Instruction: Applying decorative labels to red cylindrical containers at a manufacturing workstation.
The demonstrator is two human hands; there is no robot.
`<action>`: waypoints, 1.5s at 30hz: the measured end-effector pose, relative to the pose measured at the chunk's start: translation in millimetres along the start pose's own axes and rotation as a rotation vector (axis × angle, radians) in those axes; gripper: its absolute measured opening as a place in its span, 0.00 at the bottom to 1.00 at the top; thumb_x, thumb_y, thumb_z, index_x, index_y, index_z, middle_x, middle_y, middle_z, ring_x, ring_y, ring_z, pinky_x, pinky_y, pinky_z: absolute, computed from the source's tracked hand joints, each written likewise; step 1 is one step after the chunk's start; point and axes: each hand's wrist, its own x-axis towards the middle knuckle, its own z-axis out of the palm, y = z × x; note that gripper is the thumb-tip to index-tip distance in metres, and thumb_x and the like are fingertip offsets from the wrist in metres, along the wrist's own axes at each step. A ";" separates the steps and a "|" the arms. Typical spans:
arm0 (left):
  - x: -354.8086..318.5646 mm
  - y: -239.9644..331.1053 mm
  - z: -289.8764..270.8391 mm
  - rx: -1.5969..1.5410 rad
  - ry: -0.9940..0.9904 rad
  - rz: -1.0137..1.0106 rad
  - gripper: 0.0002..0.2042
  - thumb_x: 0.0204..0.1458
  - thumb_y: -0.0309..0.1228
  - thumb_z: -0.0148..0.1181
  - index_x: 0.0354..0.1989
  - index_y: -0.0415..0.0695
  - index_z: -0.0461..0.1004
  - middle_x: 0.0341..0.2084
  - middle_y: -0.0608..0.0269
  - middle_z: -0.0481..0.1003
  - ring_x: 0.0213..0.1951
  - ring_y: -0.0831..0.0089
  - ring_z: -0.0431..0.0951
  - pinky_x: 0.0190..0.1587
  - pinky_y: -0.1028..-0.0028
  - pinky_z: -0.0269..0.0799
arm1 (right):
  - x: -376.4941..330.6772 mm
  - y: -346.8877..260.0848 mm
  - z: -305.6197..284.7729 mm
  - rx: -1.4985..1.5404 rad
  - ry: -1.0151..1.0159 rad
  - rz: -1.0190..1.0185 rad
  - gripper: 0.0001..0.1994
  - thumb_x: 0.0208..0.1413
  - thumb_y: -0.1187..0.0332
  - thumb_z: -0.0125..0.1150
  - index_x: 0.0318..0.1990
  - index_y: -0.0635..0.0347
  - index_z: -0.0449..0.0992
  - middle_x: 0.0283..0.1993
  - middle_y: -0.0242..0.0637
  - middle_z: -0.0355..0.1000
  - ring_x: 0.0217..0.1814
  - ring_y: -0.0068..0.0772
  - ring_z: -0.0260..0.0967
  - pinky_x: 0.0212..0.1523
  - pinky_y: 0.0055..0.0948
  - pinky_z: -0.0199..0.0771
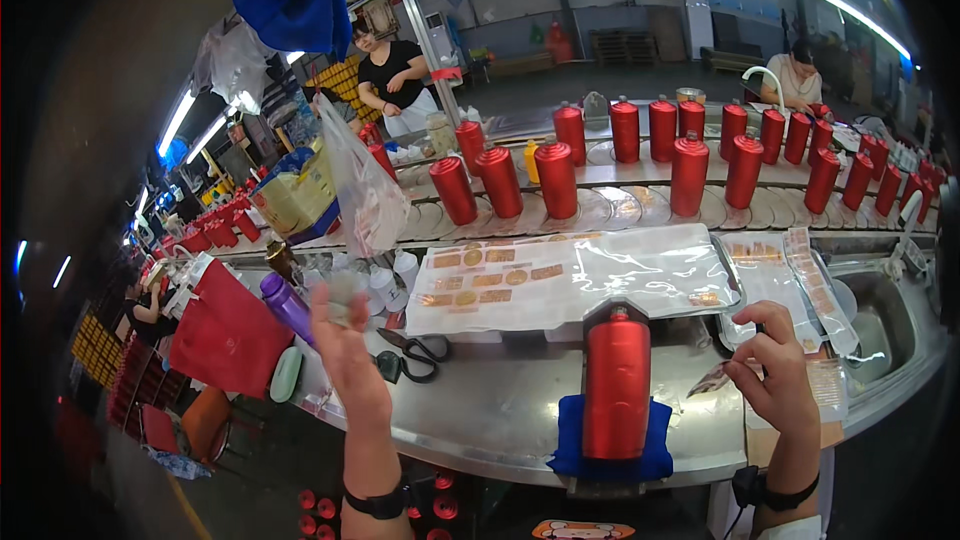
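My left hand (356,360) is raised over the left part of the metal bench, its fingers pointing up and smeared by motion. A pale, greyish thing (347,304) shows at its fingertips; its kind cannot be made out. At the right, my right hand (778,370) pinches a small, thin decal (709,381) between thumb and finger. Between my hands a red bottle (616,390) lies in a dark holder on a blue cloth (655,442), its neck pointing away from me. Neither hand touches it. Beyond it lies a white sheet (520,290) with gold decals.
Black scissors (425,358) lie near my left hand, with a purple bottle (287,308) beyond. Several red bottles (690,175) stand on the conveyor (640,202). A sink (880,315) is at right. Two people (395,75) work across the line. A plastic bag (365,190) hangs at left.
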 end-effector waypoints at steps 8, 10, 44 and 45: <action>-121.4 -7.9 92.4 0.246 -0.862 -0.177 0.49 0.49 0.48 0.65 0.68 0.31 0.41 0.66 0.34 0.48 0.69 0.43 0.47 0.69 0.57 0.43 | 29.2 3.1 0.9 -0.012 -0.062 -0.062 0.08 0.46 0.75 0.67 0.27 0.62 0.71 0.48 0.46 0.69 0.50 0.48 0.66 0.50 0.38 0.65; -130.0 -8.5 105.5 0.350 -0.927 -0.110 0.53 0.45 0.48 0.67 0.68 0.30 0.39 0.66 0.32 0.45 0.68 0.39 0.44 0.69 0.56 0.41 | 41.3 4.5 -2.1 -0.021 -0.100 -0.113 0.08 0.48 0.73 0.66 0.27 0.62 0.70 0.47 0.45 0.69 0.48 0.47 0.67 0.46 0.36 0.66; -150.7 -39.4 113.4 0.241 -0.752 -0.068 0.53 0.43 0.45 0.70 0.68 0.30 0.40 0.58 0.31 0.58 0.54 0.39 0.66 0.57 0.53 0.63 | 42.0 -19.6 38.2 0.180 -0.129 -0.055 0.10 0.42 0.74 0.69 0.26 0.61 0.71 0.48 0.44 0.68 0.51 0.47 0.64 0.51 0.39 0.65; -151.8 -40.0 112.9 0.242 -0.750 -0.071 0.53 0.43 0.45 0.70 0.68 0.30 0.40 0.58 0.31 0.58 0.54 0.39 0.66 0.57 0.53 0.63 | 39.7 -21.5 39.3 0.191 -0.126 -0.035 0.10 0.42 0.73 0.70 0.26 0.61 0.71 0.48 0.44 0.68 0.51 0.48 0.64 0.51 0.39 0.65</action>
